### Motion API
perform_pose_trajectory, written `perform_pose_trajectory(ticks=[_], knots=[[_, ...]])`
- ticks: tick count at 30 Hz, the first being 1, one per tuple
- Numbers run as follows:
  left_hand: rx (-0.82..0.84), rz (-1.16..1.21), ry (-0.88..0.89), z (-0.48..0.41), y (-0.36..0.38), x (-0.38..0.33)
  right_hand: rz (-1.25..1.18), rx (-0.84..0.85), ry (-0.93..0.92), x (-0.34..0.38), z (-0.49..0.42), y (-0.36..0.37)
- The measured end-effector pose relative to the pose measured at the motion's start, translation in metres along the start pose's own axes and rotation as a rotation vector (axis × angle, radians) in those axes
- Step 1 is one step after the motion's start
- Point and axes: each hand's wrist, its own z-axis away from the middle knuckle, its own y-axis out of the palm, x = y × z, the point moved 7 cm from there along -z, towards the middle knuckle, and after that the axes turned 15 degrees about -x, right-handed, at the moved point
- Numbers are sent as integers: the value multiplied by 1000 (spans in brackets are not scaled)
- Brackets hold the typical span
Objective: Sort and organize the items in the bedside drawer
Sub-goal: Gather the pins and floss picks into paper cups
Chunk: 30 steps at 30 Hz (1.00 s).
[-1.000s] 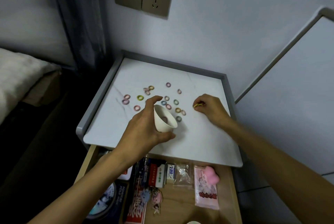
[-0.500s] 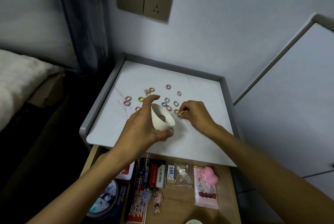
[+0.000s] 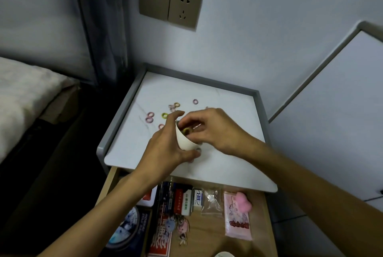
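My left hand [image 3: 165, 149] grips a small white cup [image 3: 184, 142], held tilted just above the white nightstand top [image 3: 228, 111]. The curled fingers of my right hand [image 3: 213, 128] reach into the cup's mouth, pinching a yellow hair ring [image 3: 187, 131] there. Several small coloured hair rings lie loose on the top behind the cup: a green one [image 3: 164, 115], a pink pair [image 3: 149, 117] and a purple one [image 3: 195, 101]. My hands hide other rings. The drawer [image 3: 209, 229] below stands pulled out.
In the drawer lie a pink packet [image 3: 237, 219] with a pink puff [image 3: 243, 202], a clear bag [image 3: 210, 202], small boxes [image 3: 184, 198], keychains [image 3: 180, 225] and a round tin [image 3: 126, 227]. A raised grey rim [image 3: 120, 111] edges the top. A bed [image 3: 20, 95] is at left.
My right hand picked a yellow ring off the top at right and carried it left to the cup's mouth. My left hand kept hold of the cup.
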Motion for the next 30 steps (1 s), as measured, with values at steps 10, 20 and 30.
perform_pose_trajectory(ticks=[10, 20, 30], knots=[[-90, -27, -63, -8, -22, 7, 310, -165, 161, -101, -49, -20], [-118, -32, -79, -12, -30, 10, 281, -237, 89, -116, -60, 32], [-119, -84, -64, -10, -36, 10, 125, -254, 196, -88, -62, 9]])
